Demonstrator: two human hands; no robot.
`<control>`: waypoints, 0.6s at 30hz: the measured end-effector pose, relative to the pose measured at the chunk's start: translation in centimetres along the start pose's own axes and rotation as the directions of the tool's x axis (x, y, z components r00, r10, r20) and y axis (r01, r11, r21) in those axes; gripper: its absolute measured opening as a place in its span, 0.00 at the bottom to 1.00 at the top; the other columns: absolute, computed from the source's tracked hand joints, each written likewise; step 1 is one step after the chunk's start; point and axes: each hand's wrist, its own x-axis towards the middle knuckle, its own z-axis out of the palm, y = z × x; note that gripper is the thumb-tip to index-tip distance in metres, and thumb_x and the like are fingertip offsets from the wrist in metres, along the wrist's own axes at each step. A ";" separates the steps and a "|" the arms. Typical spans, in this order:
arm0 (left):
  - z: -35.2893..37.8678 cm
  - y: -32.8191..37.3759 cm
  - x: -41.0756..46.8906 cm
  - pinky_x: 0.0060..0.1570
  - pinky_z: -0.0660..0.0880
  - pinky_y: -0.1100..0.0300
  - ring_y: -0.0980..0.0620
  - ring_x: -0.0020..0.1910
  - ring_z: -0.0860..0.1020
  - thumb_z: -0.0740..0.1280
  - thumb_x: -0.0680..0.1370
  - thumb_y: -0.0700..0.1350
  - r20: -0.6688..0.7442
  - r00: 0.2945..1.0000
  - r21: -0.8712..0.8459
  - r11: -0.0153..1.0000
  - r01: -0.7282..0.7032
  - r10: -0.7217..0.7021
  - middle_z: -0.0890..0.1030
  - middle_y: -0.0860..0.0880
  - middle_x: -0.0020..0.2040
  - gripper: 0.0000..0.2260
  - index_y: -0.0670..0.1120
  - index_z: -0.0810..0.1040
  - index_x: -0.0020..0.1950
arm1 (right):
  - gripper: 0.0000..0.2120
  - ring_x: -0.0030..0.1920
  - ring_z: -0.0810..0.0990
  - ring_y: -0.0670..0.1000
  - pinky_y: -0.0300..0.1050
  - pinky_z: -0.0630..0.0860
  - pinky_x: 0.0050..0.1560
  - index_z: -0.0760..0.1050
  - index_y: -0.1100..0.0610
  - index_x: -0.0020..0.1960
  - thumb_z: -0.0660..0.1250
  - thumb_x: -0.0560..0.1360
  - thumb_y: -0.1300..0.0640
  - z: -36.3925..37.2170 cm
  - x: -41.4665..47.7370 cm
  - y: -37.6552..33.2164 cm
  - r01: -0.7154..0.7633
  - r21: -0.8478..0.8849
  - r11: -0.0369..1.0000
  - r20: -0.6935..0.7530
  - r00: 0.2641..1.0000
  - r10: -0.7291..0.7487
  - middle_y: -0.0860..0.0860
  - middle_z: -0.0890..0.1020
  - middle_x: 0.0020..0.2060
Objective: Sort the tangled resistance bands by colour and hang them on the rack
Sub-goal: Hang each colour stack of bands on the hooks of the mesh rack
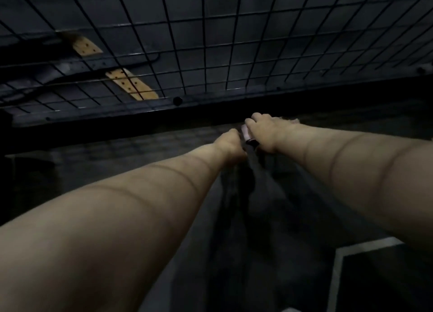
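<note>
- The left hand (230,143) and right hand (262,131) reach far out and meet at mid-scene, just below the lower edge of the rack (210,42).
- The resistance bands (246,133) sit between the two hands. A short pale pink stretch shows there, and dark strands hang down from it toward the near side.
- The right hand's fingers are curled over the top of the pink stretch, gripping it.
- The left hand is closed in a fist against the bands from the left. The dim light hides exactly which strands it grips.
- The rack is a black wire grid on the far wall.
- Two tan straps (131,84) with punched holes lie against the grid at far left.
- A white line (337,265) marks the dark floor at near right.
</note>
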 end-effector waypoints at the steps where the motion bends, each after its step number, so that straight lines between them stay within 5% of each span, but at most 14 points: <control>1: 0.4 -0.4 0.7 0.58 0.74 0.54 0.41 0.63 0.77 0.70 0.78 0.39 -0.012 1.000 -0.010 1.000 0.014 -0.014 0.78 0.39 0.64 0.20 0.38 0.72 0.68 | 0.23 0.67 0.71 0.61 0.59 0.71 0.58 0.64 0.55 0.71 0.66 0.79 0.55 0.7 0.8 0.1 0.000 -0.022 1.000 -0.021 1.000 0.000 0.55 0.69 0.66; 6: 1.9 -2.0 3.9 0.63 0.75 0.54 0.44 0.65 0.76 0.73 0.76 0.43 -0.043 0.995 -0.116 0.989 0.090 -0.095 0.76 0.43 0.66 0.31 0.40 0.64 0.74 | 0.29 0.72 0.66 0.60 0.57 0.66 0.67 0.54 0.58 0.79 0.62 0.82 0.54 2.3 3.1 0.1 -0.050 -0.019 0.999 -0.055 0.997 0.049 0.57 0.64 0.73; 18: 3.7 -3.2 5.0 0.63 0.77 0.50 0.46 0.65 0.77 0.74 0.74 0.42 -0.032 0.995 -0.257 0.963 0.079 -0.090 0.74 0.45 0.69 0.31 0.45 0.65 0.75 | 0.19 0.63 0.74 0.62 0.53 0.71 0.53 0.68 0.61 0.66 0.65 0.79 0.56 3.4 3.5 0.9 -0.104 0.140 0.985 -0.120 0.985 0.121 0.59 0.70 0.64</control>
